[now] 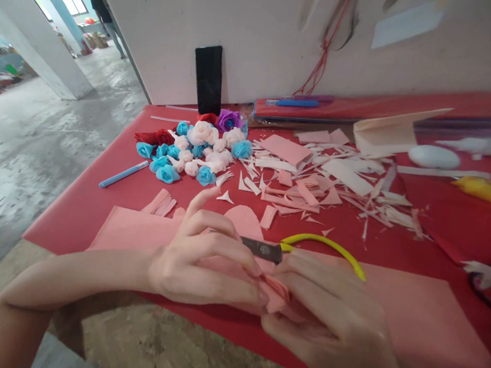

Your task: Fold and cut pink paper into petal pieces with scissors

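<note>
Between my two hands is a small folded piece of pink paper point(276, 295). My left hand point(209, 255) pinches it from the left, thumb and fingers closed, with the index or little finger raised. From the right, my right hand point(324, 317) grips the same paper with bent fingers. Just behind my hands lie scissors with yellow handles point(326, 242) and a dark blade part, partly hidden by my fingers. Under them, pink paper sheets point(415, 302) spread over the red table top point(75, 209).
Paper flowers point(200, 134) in blue, pink, red and purple cluster at the back left, before a leaning black phone point(208, 79). Paper scraps point(314, 184) cover the middle. A blue pen point(124, 173) lies left. A yellow tool point(489, 191) is right. A person point(100, 8) stands far off.
</note>
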Available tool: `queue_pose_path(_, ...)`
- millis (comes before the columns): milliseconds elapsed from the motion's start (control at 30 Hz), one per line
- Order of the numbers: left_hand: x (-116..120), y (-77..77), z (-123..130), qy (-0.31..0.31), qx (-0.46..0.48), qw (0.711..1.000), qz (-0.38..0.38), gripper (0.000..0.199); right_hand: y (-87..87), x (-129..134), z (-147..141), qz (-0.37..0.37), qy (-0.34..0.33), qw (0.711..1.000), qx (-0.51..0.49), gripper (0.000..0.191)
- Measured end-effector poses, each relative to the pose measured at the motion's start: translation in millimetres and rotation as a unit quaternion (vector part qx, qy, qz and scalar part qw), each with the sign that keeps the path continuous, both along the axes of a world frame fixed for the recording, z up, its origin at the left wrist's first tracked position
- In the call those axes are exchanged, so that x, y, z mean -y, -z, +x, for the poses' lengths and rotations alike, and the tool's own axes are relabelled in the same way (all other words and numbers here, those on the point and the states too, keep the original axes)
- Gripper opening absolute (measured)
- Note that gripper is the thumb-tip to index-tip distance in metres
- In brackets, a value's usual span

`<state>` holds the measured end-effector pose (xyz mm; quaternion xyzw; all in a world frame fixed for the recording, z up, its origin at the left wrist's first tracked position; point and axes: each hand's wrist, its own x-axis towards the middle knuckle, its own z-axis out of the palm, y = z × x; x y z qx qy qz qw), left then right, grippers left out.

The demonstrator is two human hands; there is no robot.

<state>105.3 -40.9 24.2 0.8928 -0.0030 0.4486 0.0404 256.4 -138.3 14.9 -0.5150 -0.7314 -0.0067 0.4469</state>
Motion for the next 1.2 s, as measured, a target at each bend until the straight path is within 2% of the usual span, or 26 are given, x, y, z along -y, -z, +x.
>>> queue_pose_path(200, -2, -0.6, -3, 0.035, -0.026, 0.999, -0.022, 0.012, -1.5, 0, -1, -0.025, -0.013, 1.000, -0.005, 0.016)
queue_pose_path(333, 1, -1.4, 0, 0.044, -0.040, 0.993, -0.102, 0.013, -1.4, 1, -1, -0.042, -0.017, 0.999, -0.013, 0.016)
queue_pose_path(500, 0, -2.0, -1, 0.018, -0.148, 0.966, -0.211, 0.013, 2.7, 3, 0, -0.065, -0.013, 0.997, -0.025, 0.017)
queue_pose_path(600, -1, -4.0, -3, 0.019, -0.181, 0.954, -0.238, 0.011, 3.7, 3, 0, -0.063, -0.008, 0.998, -0.025, 0.017)
queue_pose_path(700, -1, -6.5, -4, 0.042, -0.158, 0.964, -0.211, 0.014, 3.3, 2, 0, -0.067, -0.010, 0.997, -0.020, 0.017)
queue_pose_path(833, -2, -10.1, -3, 0.064, -0.080, 0.986, -0.129, 0.013, 3.2, 1, -1, -0.061, -0.014, 0.998, -0.019, 0.018)
queue_pose_path(933, -3, -9.6, -2, 0.071, -0.078, 0.987, -0.118, 0.011, 3.7, -1, -3, -0.069, -0.027, 0.997, -0.022, 0.015)
queue_pose_path(1000, -3, -6.8, -2, 0.068, -0.075, 0.990, -0.097, 0.010, 4.6, -1, -4, -0.066, -0.021, 0.997, -0.042, 0.014)
queue_pose_path(1100, -3, -2.3, -5, 0.054, -0.048, 0.997, -0.004, 0.017, 6.6, 0, -3, -0.085, -0.017, 0.994, -0.060, 0.015)
queue_pose_path(1200, -1, -0.6, -6, 0.050, -0.044, 0.998, 0.020, 0.019, 8.5, 1, -1, -0.113, -0.034, 0.992, -0.050, 0.013)
